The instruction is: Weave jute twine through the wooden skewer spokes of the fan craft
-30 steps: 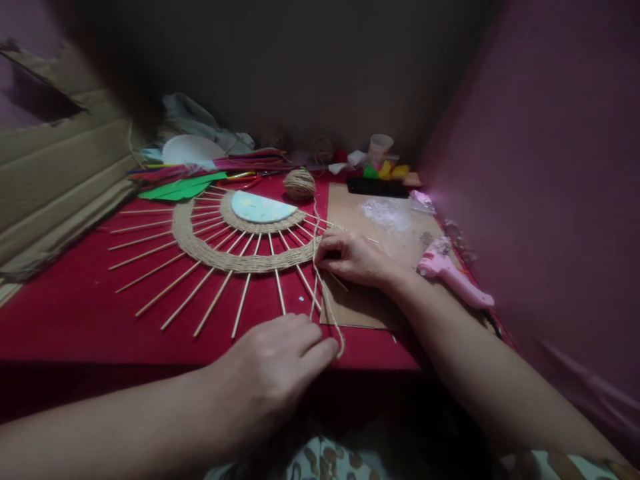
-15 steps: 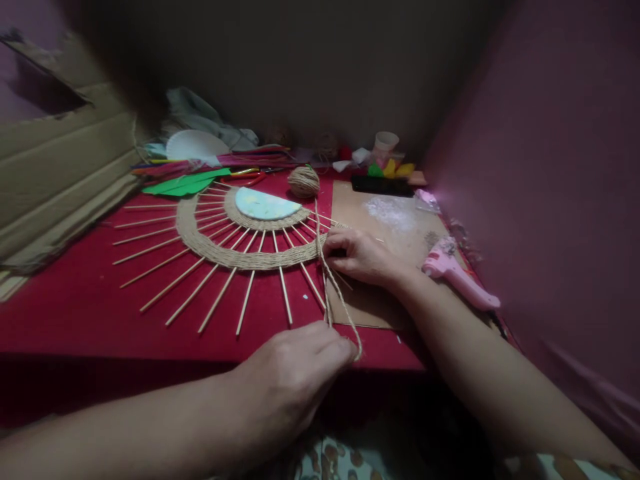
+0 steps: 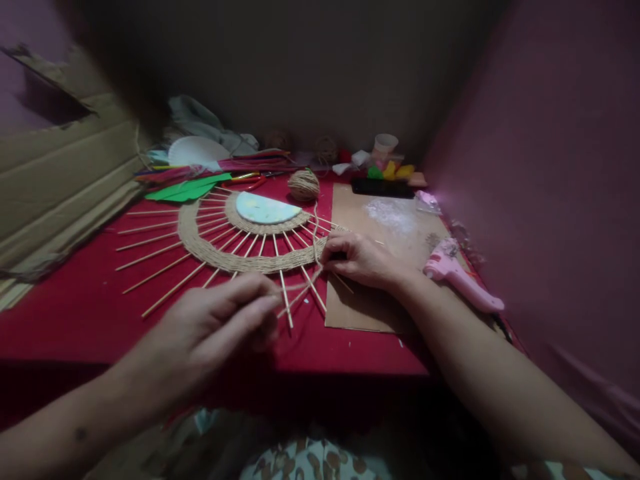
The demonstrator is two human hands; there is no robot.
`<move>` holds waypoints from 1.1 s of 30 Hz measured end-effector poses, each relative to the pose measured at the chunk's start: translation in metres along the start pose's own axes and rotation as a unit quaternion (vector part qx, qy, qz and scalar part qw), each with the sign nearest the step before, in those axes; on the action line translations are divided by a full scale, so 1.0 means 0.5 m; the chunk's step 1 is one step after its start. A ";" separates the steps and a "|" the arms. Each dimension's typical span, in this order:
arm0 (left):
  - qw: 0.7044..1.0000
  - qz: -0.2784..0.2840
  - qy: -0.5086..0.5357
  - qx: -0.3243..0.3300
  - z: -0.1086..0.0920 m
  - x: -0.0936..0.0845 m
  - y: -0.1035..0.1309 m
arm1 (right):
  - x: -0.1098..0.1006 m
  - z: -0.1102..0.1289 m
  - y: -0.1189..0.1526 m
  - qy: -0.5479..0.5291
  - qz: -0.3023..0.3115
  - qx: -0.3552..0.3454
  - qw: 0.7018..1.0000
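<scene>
A half-round piece of thin wooden sticks (image 3: 173, 258) lies on the red cloth, with a woven twine band (image 3: 240, 261) across the sticks and a pale blue half-disc (image 3: 267, 208) at its centre. My right hand (image 3: 363, 259) is closed on the band's right end, pinching the weave and a stick there. My left hand (image 3: 227, 320) is closed on the jute twine (image 3: 300, 288), which stretches from its fingertips to my right fingers. From there a strand runs up to the twine ball (image 3: 303, 185) behind the half-disc.
A cardboard sheet (image 3: 370, 303) lies under the right side, with a pink glue gun (image 3: 463, 277) at its edge. Behind are a black phone (image 3: 383, 187), a cup (image 3: 386, 143), green sheets (image 3: 187, 189) and red-handled scissors (image 3: 247, 183). Folded cardboard (image 3: 65, 160) stands at left.
My left hand has moved left and slightly up from the table's front edge, drawing the twine leftward across the sticks. My right hand stays at the band's end.
</scene>
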State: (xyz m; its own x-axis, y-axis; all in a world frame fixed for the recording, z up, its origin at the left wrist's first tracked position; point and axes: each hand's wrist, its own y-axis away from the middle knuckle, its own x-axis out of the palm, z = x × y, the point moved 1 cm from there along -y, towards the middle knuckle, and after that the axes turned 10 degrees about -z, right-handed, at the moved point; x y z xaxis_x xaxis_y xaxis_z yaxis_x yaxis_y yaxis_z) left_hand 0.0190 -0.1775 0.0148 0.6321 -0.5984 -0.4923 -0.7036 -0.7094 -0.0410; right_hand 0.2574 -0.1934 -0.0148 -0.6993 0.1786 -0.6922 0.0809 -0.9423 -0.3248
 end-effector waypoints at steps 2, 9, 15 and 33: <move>0.995 -0.049 0.052 -0.063 0.008 -0.030 -0.017 | 0.001 -0.002 0.000 -0.001 -0.002 0.001 1.000; 0.985 -0.139 0.035 -0.097 0.079 -0.109 -0.099 | 0.001 -0.002 0.001 -0.004 0.015 -0.005 1.000; 0.974 -0.149 0.096 -0.140 0.098 -0.100 -0.099 | 0.003 -0.005 0.000 -0.018 0.014 0.013 1.000; 0.960 -0.131 0.197 -0.150 0.101 -0.088 -0.087 | 0.066 0.092 -0.010 0.130 -0.012 -0.143 0.981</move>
State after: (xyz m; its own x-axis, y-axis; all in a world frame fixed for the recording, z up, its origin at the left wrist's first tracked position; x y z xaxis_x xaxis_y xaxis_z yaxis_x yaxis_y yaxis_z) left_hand 0.0054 -0.1017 -0.0057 0.8898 -0.4378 -0.1290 -0.4164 -0.8945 0.1629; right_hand 0.2012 -0.1958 -0.0062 -0.5020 0.3008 -0.8109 0.2891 -0.8252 -0.4851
